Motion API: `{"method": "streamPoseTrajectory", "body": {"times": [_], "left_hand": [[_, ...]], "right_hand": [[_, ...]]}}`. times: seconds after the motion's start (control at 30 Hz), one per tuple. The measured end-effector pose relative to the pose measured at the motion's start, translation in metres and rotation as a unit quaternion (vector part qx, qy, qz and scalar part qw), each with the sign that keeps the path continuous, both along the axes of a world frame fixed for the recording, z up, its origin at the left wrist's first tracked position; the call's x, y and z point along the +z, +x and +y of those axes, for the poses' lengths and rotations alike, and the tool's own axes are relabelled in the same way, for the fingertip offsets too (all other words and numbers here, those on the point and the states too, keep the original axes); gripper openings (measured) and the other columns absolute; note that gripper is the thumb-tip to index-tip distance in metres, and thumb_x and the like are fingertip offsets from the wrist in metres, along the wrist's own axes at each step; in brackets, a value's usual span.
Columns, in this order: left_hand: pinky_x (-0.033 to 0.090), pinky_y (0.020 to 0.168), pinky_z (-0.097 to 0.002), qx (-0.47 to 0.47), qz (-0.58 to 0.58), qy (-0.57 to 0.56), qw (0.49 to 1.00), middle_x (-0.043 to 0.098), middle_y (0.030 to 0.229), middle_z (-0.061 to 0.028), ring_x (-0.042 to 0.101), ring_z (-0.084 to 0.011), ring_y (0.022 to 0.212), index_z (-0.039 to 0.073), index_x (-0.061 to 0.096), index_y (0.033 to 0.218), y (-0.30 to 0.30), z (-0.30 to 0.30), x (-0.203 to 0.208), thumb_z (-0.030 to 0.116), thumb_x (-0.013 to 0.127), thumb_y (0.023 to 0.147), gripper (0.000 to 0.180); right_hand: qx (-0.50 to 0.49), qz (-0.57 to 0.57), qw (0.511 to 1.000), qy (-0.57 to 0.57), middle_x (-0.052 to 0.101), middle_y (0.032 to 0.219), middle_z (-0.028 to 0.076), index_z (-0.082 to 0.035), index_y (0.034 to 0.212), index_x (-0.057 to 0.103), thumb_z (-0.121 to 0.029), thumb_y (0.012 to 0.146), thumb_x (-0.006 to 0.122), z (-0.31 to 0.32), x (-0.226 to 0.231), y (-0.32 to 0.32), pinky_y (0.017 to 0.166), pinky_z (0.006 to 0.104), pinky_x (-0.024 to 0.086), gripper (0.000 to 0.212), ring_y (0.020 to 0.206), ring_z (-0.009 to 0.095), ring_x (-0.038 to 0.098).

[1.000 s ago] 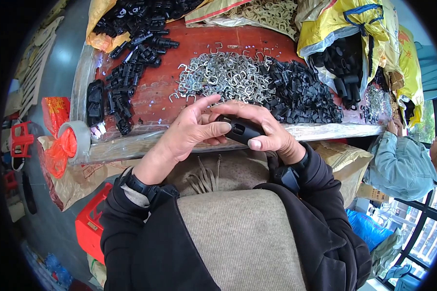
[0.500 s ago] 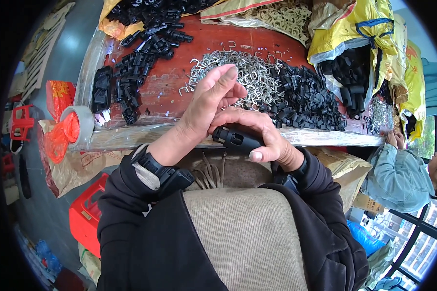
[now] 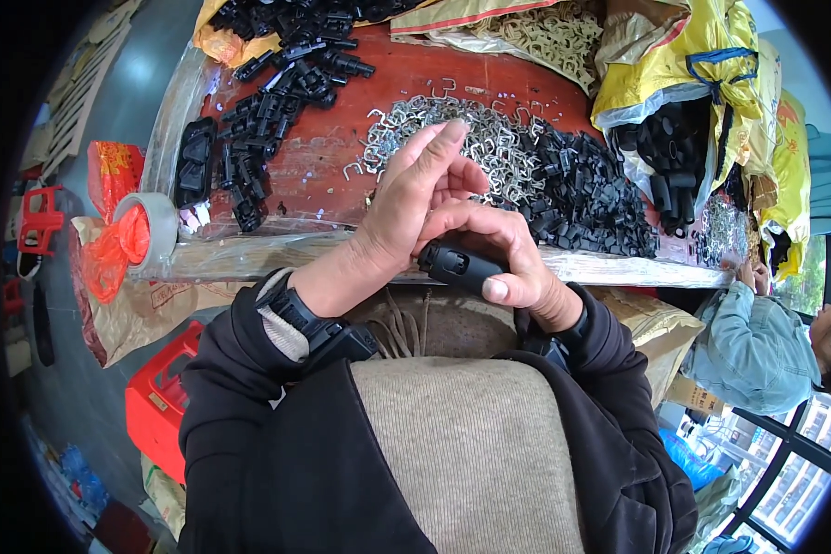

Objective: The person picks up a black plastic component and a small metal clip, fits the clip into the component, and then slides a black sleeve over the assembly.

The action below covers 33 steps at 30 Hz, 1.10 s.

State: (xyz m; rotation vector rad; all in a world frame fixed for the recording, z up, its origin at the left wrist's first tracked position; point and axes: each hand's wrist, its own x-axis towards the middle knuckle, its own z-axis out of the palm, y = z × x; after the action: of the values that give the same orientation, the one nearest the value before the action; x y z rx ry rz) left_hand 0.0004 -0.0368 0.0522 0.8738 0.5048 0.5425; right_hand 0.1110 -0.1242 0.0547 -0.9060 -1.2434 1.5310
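Note:
My right hand point(image 3: 519, 257) is wrapped round a black plastic tubular part point(image 3: 462, 268) with a slot in its side. It holds the part over the front edge of the table, thumb along the near side. Just left of it, my left hand point(image 3: 414, 198) is raised on edge, thumb up and fingers loosely curled, with nothing visible in it. Its heel is close to the part's left end; whether they touch is hidden. Beyond the hands lie a heap of metal U-shaped clips point(image 3: 499, 152) and a heap of small black plastic pieces point(image 3: 591, 198).
Black assembled parts point(image 3: 277, 120) trail along the left of the red table point(image 3: 328, 152). Yellow sacks point(image 3: 665, 65) stand at the right, one showing black tubes point(image 3: 669, 166). A tape roll point(image 3: 159, 231) hangs at the left corner, above a red stool point(image 3: 162, 397). A co-worker point(image 3: 757, 342) works at right.
Both hands and the black tubular part have shifted slightly to the right. My left hand's fingers reach a little further right; the right hand keeps its hold.

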Motion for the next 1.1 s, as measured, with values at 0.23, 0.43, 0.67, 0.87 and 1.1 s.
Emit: {"method": "streamPoseTrajectory", "body": {"times": [0.23, 0.43, 0.67, 0.87, 1.1], "left_hand": [[0.043, 0.067, -0.024, -0.008, -0.016, -0.028, 0.999, 0.053, 0.077, -0.0096, 0.052, -0.0133, 0.071, 0.002, 0.04, 0.111, 0.002, -0.004, -0.001, 0.044, 0.042, 0.082, 0.051], [0.042, 0.067, -0.024, -0.008, 0.005, -0.02, 1.0, 0.053, 0.078, -0.0092, 0.052, -0.0132, 0.072, 0.004, 0.042, 0.11, 0.003, -0.011, -0.013, 0.041, 0.043, 0.082, 0.047], [0.042, 0.068, -0.0227, 0.075, 0.089, 0.195, 0.974, 0.053, 0.085, -0.0049, 0.05, -0.0104, 0.075, 0.005, 0.048, 0.105, -0.022, 0.009, -0.017, 0.027, 0.052, 0.08, 0.034], [0.044, 0.063, -0.0267, 0.185, 0.402, 0.543, 0.714, 0.052, 0.088, -0.0062, 0.055, -0.0173, 0.073, 0.005, 0.053, 0.101, -0.105, 0.053, -0.006, 0.018, 0.061, 0.073, 0.032], [0.044, 0.063, -0.0351, 0.088, 0.494, 0.661, 0.558, 0.051, 0.09, -0.0113, 0.053, -0.0307, 0.074, 0.004, 0.052, 0.099, -0.134, 0.057, -0.026, 0.012, 0.059, 0.071, 0.031]], "right_hand": [[-0.017, 0.005, 1.0, -0.002, 0.053, 0.09, 0.013, 0.006, 0.098, 0.046, -0.046, 0.065, 0.059, 0.0, -0.004, -0.002, 0.077, 0.0282, 0.041, 0.062, 0.083, 0.018, 0.053], [-0.024, 0.013, 0.999, -0.031, 0.053, 0.089, 0.013, 0.005, 0.097, 0.046, -0.046, 0.064, 0.059, -0.004, -0.011, -0.002, 0.076, 0.0276, 0.041, 0.062, 0.082, 0.017, 0.053], [-0.063, -0.05, 0.997, -0.013, 0.054, 0.081, 0.008, 0.002, 0.085, 0.052, -0.045, 0.067, 0.052, -0.017, 0.007, 0.031, 0.067, 0.0259, 0.042, 0.051, 0.076, 0.015, 0.052], [-0.259, -0.339, 0.898, -0.107, 0.054, 0.074, 0.01, 0.005, 0.083, 0.053, -0.055, 0.06, 0.046, -0.132, 0.061, 0.111, 0.061, 0.024, 0.042, 0.064, 0.066, 0.017, 0.053], [-0.265, -0.62, 0.687, -0.269, 0.057, 0.08, 0.008, 0.003, 0.086, 0.055, -0.026, 0.069, 0.059, -0.252, 0.04, 0.124, 0.064, 0.0252, 0.041, 0.034, 0.07, 0.013, 0.052]]}}
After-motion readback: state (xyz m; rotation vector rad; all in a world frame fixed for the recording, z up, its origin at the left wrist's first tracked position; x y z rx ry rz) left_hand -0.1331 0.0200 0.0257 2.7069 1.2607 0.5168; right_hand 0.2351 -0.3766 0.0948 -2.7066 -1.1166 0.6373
